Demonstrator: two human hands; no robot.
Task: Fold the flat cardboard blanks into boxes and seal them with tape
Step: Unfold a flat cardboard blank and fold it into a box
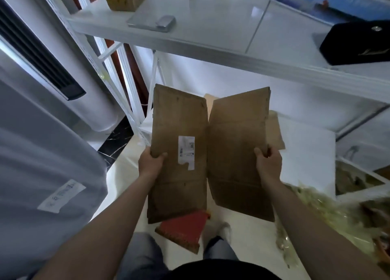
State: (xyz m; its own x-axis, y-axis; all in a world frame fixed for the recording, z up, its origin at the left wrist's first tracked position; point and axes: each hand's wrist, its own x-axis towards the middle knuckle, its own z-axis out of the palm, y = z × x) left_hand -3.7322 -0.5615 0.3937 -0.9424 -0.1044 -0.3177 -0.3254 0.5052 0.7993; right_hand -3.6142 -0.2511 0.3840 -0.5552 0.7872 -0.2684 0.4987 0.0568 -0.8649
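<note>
Both hands up front: the left hand (pixel 150 160) grips the left edge of the flat brown cardboard blank (pixel 209 153), the right hand (pixel 269 159) pinches its right edge; fingers hidden behind the board, held above the floor. More cardboard (pixel 274 130) peeks out behind; a red-topped piece (pixel 185 227) lies below, half covered; white shelf (pixel 211 24) above, pale floor (pixel 253 241) beneath.
</note>
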